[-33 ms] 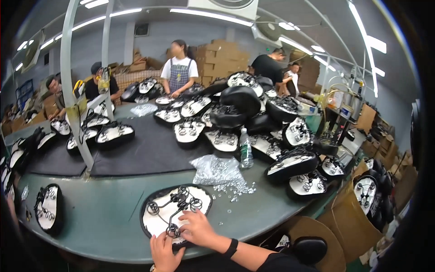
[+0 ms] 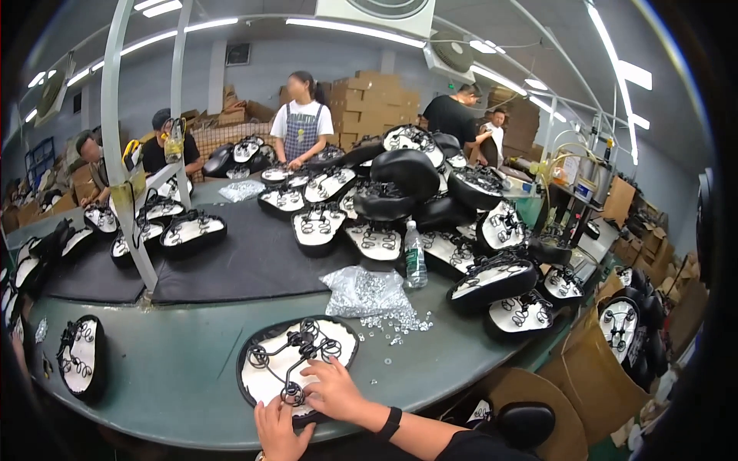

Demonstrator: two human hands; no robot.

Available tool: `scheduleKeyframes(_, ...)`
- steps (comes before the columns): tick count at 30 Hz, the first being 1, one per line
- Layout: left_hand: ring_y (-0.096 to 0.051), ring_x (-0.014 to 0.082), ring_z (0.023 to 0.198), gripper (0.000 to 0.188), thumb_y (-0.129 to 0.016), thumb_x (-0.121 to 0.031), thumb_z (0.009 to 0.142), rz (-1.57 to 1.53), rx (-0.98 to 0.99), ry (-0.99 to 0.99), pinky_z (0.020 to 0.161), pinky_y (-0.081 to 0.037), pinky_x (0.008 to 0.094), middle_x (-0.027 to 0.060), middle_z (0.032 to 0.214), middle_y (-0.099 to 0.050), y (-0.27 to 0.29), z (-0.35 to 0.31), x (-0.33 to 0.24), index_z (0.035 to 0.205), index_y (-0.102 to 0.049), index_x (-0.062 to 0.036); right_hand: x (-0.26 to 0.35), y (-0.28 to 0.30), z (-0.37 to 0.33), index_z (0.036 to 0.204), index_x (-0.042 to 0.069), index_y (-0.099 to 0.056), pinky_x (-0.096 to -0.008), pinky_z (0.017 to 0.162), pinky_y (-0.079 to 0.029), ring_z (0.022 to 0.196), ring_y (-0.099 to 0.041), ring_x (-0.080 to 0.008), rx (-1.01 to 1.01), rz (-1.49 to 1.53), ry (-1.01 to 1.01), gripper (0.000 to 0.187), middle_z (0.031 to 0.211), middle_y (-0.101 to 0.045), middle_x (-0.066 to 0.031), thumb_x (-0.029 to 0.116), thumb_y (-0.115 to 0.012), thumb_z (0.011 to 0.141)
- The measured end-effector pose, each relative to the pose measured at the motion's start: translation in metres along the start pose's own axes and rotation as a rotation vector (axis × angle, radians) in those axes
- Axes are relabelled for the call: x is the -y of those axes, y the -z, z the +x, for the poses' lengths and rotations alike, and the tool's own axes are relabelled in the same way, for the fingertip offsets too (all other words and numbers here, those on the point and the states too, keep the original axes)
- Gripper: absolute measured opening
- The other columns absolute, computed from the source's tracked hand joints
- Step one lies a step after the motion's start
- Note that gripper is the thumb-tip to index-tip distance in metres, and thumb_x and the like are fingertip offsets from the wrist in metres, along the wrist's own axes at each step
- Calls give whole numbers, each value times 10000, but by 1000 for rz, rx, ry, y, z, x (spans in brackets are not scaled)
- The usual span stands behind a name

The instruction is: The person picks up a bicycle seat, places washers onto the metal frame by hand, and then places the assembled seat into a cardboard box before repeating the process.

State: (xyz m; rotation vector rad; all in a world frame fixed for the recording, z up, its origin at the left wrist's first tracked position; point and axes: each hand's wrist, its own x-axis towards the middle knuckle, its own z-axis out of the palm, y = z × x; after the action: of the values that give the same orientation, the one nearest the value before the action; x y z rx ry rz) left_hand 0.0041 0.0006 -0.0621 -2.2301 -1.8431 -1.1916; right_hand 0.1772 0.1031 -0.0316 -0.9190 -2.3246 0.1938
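- The right hand (image 2: pixel 332 392) lies palm down on the upturned bicycle saddle (image 2: pixel 296 363), its fingers spread narrowly over the black wire springs (image 2: pixel 296 357) at the saddle's near end; they press on the frame and do not close around it.
- The left hand (image 2: pixel 278 427) sits just nearer the person than the saddle, fingers curled against its near rim; whether they grip the rim cannot be told.
- The saddle rests underside up on the green table (image 2: pixel 177 376), at its near edge.
- Just beyond the saddle, to its right, lies a clear plastic bag (image 2: pixel 363 290) with small loose parts (image 2: pixel 392 323) spilled beside it.
- A plastic bottle (image 2: pixel 415 265) stands upright just past the bag.
- Farther beyond the saddle, many more saddles (image 2: pixel 407 192) are piled on a dark mat (image 2: pixel 246 265).
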Motion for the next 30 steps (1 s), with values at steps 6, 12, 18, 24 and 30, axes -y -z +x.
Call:
scheduleKeyframes(6,-500,450,1112,704,-831,-227,748,18,23,-118,996,-408,550,226,1197,-549,5,14,0,1379,-562,-71,8,-3,5,870,126,-733,-577,1188,-226,1370,-495,-242,33,-36,-142,64,1262,-649,15,145,-709,814)
scheduleKeyframes(12,-550,415,1045,616,-834,-217,752,57,3,-157,941,-457,515,191,1099,-593,5,22,1,1313,-619,-81,7,-10,8,896,145,-755,-573,1195,-210,1340,-524,-214,53,-43,-221,100,1170,-687,42,136,-703,812)
scheduleKeyframes(18,-589,387,960,563,-859,-250,726,80,-52,-231,866,-507,467,165,1054,-614,10,25,3,1225,-664,-79,3,-16,1,928,150,-760,-555,1189,-245,1283,-574,-202,3,-39,-203,131,1074,-710,53,157,-714,806)
scheduleKeyframes(24,-604,356,926,478,-864,-246,718,69,-49,-240,810,-515,447,142,1040,-624,12,26,6,1134,-697,-79,-8,-12,-8,967,111,-749,-505,1148,-323,1257,-577,-240,42,82,-72,153,1150,-689,-41,204,-696,857)
scheduleKeyframes(30,-604,347,960,438,-846,-152,702,76,-5,-215,851,-512,449,127,1025,-635,28,47,29,1111,-708,-81,-19,-4,5,1175,88,-696,-545,1094,-371,1336,-531,-282,7,168,226,394,1259,-649,-99,395,-691,929)
